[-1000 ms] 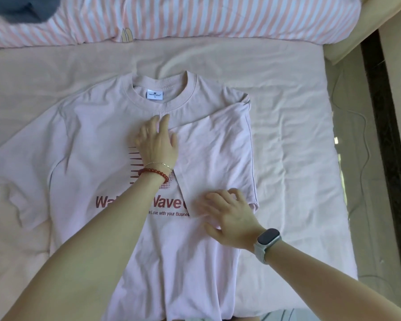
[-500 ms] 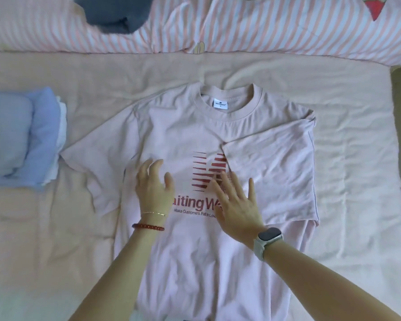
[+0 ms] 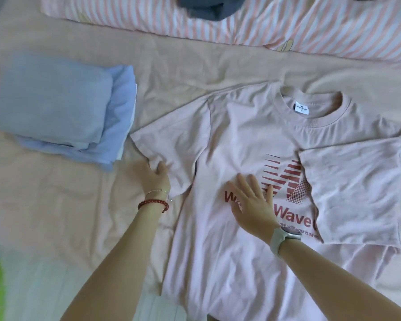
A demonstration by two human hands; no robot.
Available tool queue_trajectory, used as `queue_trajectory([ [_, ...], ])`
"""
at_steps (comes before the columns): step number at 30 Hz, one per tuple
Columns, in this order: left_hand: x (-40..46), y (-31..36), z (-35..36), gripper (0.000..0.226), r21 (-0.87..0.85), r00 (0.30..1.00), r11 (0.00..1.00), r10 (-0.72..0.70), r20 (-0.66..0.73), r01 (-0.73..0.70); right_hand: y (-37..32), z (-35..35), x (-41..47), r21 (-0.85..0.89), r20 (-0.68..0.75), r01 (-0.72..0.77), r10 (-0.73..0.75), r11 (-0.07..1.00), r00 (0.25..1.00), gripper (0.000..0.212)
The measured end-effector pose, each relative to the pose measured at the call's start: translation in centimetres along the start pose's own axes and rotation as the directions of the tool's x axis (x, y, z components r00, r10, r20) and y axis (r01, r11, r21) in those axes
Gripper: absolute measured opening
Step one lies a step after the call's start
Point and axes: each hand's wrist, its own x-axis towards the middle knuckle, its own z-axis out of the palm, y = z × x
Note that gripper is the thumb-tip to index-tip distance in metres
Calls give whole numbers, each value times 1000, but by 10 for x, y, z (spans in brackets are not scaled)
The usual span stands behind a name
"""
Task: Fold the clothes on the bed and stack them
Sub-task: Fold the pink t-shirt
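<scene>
One pink T-shirt is laid face up across the bed, filling the frame from the centre out toward 3 o'clock, collar toward 12 o'clock. Its right sleeve is already turned in over the chest print; the left sleeve is spread out toward 9 o'clock.

The hem of that sleeve is pinched by the left hand, thumb on top and fingers tucked beneath, though the fingers are partly hidden by the cloth, so the exact hold is hard to read. The right hand is laid flat on the chest, fingers straight and spread, nothing gripped, the cloth merely pressed down.

The step in hand appears to be the second sleeve fold. It would be done well if the sleeve were lifted clear rather than dragged, carried toward 3 o'clock, and laid so that the fold line runs parallel to the one on the other side. The chest should be kept pinned by the flat palm until the sleeve is down, so that the body does not creep; the panel should then be smoothed from the collar downward.

Counted: one shirt in work; one stack of folded blue clothes at 9 o'clock, with what looks like three layers; one dark garment at 12 o'clock on a striped quilt, presumably yet to be folded.
</scene>
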Motion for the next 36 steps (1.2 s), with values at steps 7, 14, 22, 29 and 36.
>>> queue_trajectory([
  [7, 11, 49, -26, 23, 89, 844, 865, 501, -192, -494, 4, -34, 10, 641, -52, -162, 253, 750, 966, 31],
  [14, -67, 51, 11, 36, 86, 206, 323, 361, 909, -943, 22, -71, 20, 976, 214, -207, 516, -73, 829, 34],
  [22, -28, 3, 20, 54, 295, 722, 708, 430, 542, -642, 9, -77, 61, 935, 13, -236, 638, 266, 770, 21],
  [29, -28, -14, 12, 73, 167, 720, 964, 36, 693, -208, 12, -86, 87, 897, 34, -329, 696, 295, 717, 22],
  [36, -8, -18, -8, 55, 90, 793, 942, 219, 568, -324, 19, -88, 68, 821, -318, -117, 618, 558, 719, 15],
])
